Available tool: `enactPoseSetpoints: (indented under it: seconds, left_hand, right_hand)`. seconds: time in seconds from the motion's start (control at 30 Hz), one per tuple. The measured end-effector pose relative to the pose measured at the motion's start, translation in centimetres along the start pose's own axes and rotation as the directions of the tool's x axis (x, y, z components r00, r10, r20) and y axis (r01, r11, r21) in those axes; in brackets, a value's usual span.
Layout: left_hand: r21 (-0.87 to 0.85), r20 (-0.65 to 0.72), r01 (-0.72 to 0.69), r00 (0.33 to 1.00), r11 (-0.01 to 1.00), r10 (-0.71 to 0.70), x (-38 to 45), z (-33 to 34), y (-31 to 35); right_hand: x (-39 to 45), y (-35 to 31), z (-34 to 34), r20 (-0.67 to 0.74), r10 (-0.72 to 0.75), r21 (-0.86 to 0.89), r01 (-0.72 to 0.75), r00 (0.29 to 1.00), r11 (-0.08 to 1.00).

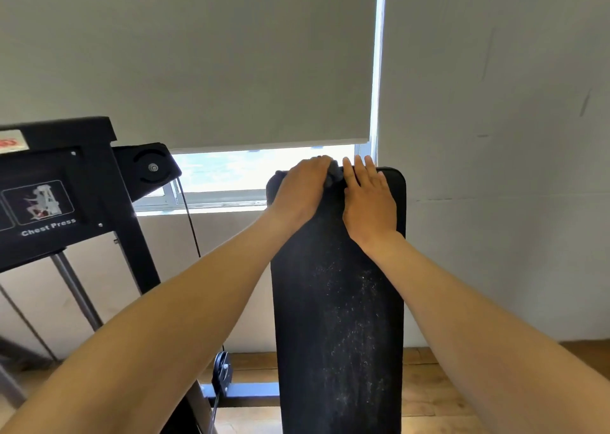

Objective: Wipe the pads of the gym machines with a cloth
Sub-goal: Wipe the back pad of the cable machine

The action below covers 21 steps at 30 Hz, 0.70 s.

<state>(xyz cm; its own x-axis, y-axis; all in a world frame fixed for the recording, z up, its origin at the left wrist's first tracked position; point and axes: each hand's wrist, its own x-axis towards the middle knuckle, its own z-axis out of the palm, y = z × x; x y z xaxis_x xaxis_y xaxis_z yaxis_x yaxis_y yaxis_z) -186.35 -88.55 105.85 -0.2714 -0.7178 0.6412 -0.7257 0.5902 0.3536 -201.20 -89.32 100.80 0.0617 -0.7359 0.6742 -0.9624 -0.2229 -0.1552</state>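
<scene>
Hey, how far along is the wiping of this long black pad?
Nothing looks finished yet. The left hand holds a dark cloth at the top edge of the long black pad, and the right hand lies flat beside it. Pale dusty specks across the pad's lower stretch remain to be wiped.

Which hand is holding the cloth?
The left hand: its fingers curl over the dark cloth at the pad's top. The right hand lies flat.
</scene>
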Motion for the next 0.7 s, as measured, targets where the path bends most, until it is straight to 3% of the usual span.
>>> enactPoseSetpoints:
  seconds: [0.1, 0.2, 0.27, 0.3, 0.37, 0.43, 0.57, 0.6, 0.7]
  left_hand:
    - [0.099, 0.035, 0.042, 0.998, 0.994, -0.046, -0.2, -0.7, 0.0]
    - [-0.089, -0.002, 0.194, 0.981, 0.977, -0.195, -1.6, -2.1, -2.1]
    - [-0.101, -0.087, 0.265, 0.958, 0.959, -0.274, -2.2, -2.6, -3.9]
    - [-0.058, -0.075, 0.265, 0.96, 0.963, -0.269, -2.2, -2.5, -4.1]
    - [0.111, 0.002, 0.131, 0.991, 0.985, -0.132, -1.6, -1.7, -2.9]
    - [0.113, 0.075, 0.077, 0.993, 0.991, -0.086, -0.7, -0.2, -0.2]
    - [-0.009, 0.062, 0.11, 0.992, 0.994, -0.109, -0.6, 0.3, 0.5]
    - [-0.151, 0.054, 0.147, 0.989, 0.978, -0.14, -1.7, -0.4, 0.0]
    - [-0.233, -0.064, 0.258, 0.958, 0.938, -0.28, -3.9, -2.6, -2.8]
  right_hand:
    - [0.1, 0.2, 0.0, 0.023, -0.004, -0.009, 0.004, 1.0, 1.0]
    - [0.1, 0.5, -0.5, 0.045, -0.011, -0.015, 0.012, 0.999, 1.0]
    - [0.1, 0.4, -0.7, 0.058, -0.014, -0.003, 0.014, 0.998, 1.0]
    - [0.2, 0.4, -0.8, 0.067, -0.017, 0.0, 0.017, 0.998, 1.0]
    - [0.4, 0.3, -1.1, 0.089, -0.023, 0.009, 0.023, 0.996, 1.0]
    - [0.3, 0.3, -1.4, 0.101, -0.034, 0.03, 0.031, 0.994, 0.999]
    - [0.4, 0.6, -1.7, 0.113, -0.045, 0.061, 0.039, 0.993, 0.997]
    - [0.5, 0.6, -1.8, 0.123, -0.045, 0.055, 0.038, 0.991, 0.998]
    - [0.6, 0.2, -1.8, 0.145, -0.018, 0.037, 0.012, 0.989, 0.999]
